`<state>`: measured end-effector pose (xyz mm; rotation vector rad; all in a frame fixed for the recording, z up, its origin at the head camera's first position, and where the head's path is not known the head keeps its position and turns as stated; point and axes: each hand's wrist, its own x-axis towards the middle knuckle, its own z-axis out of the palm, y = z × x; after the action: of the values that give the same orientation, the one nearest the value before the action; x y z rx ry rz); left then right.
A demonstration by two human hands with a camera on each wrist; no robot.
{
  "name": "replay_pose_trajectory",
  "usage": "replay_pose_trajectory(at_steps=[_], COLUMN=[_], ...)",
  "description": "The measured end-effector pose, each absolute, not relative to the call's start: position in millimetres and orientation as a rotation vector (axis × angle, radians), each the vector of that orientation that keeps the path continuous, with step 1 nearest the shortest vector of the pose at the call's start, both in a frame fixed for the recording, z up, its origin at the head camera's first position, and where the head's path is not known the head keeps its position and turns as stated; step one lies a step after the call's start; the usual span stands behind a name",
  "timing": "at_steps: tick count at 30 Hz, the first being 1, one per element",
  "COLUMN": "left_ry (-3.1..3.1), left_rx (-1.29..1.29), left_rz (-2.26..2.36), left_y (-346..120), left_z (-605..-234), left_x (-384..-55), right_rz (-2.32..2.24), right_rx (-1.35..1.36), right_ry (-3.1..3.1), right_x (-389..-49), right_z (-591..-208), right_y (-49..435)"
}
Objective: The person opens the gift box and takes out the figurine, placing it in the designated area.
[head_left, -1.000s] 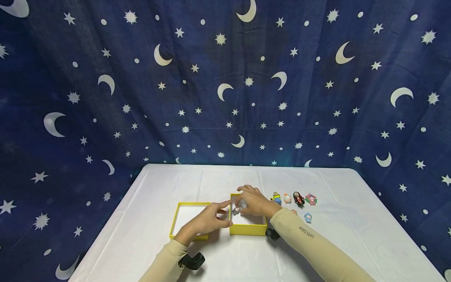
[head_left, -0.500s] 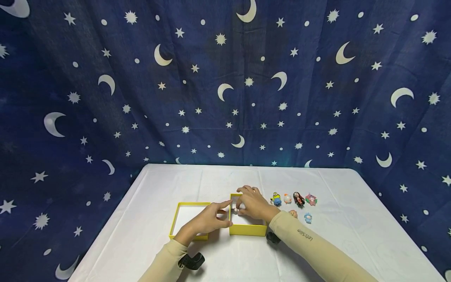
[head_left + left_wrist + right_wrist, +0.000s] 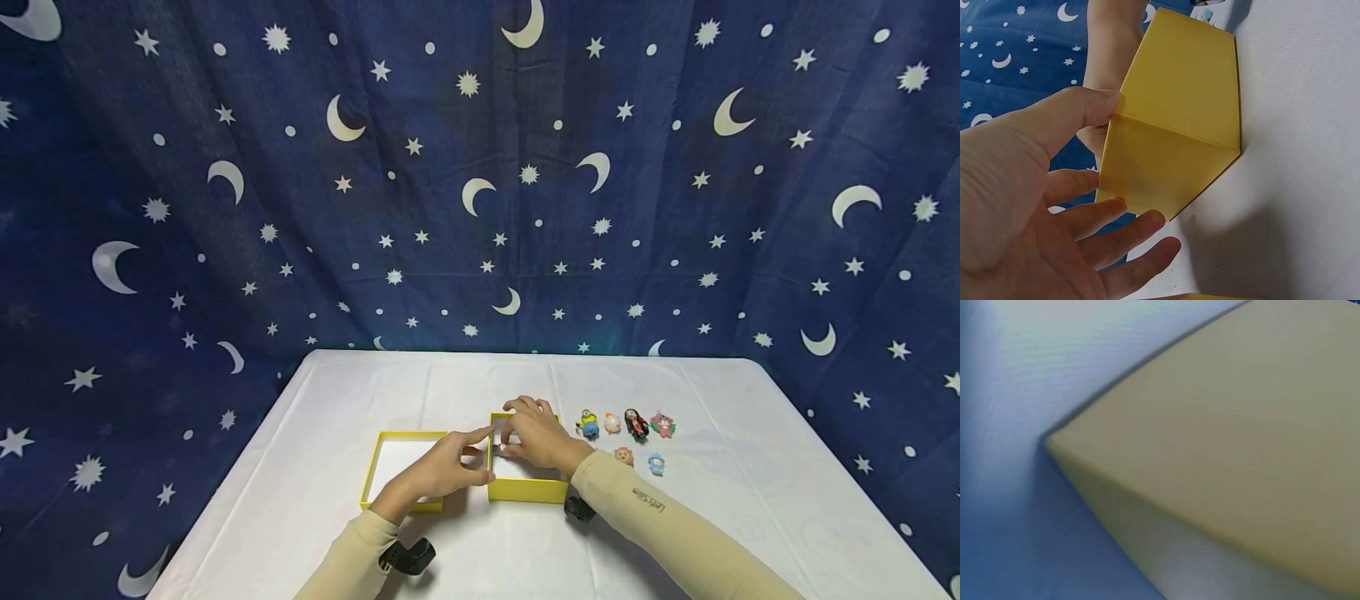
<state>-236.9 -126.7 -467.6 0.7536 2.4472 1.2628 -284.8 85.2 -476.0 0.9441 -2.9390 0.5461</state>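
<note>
A yellow box (image 3: 528,490) with a white inside stands on the table; its outer walls fill much of both wrist views. At its left side is my left hand (image 3: 446,468), thumb tip and fingertips against the wall and corner in the left wrist view, fingers spread and fairly straight. Reaching over the right wall, my right hand (image 3: 543,435) is down in the box, thumb and fingers bent together near the left wall. They pinch a small figurine (image 3: 498,450), of which just a bit shows beside the thumb; the rest is hidden by the hand.
Left of the box lies a shallow yellow-rimmed lid (image 3: 411,433), inside up. To the right stand a Minion figure (image 3: 588,424), a round white toy (image 3: 612,422), a dark-haired doll (image 3: 636,424), a pink figure (image 3: 662,424), a brown one (image 3: 624,455) and a blue one (image 3: 656,463).
My right hand has shifted slightly left within the box, and its fingers now cover most of the figurine that showed earlier. The brown figure has come into view beside the sleeve. My left hand stays put.
</note>
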Motion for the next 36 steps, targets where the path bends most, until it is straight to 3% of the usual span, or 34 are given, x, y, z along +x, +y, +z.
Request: replay_pose_trajectory(at_steps=[36], left_ry=[2.454], left_rx=[0.741], left_rz=[1.261], left_y=[-127], left_z=[-470], left_x=[-237], right_rz=[1.063], right_rx=[0.781], right_ry=[-2.758], right_x=[-295], right_z=[-454], right_y=[125])
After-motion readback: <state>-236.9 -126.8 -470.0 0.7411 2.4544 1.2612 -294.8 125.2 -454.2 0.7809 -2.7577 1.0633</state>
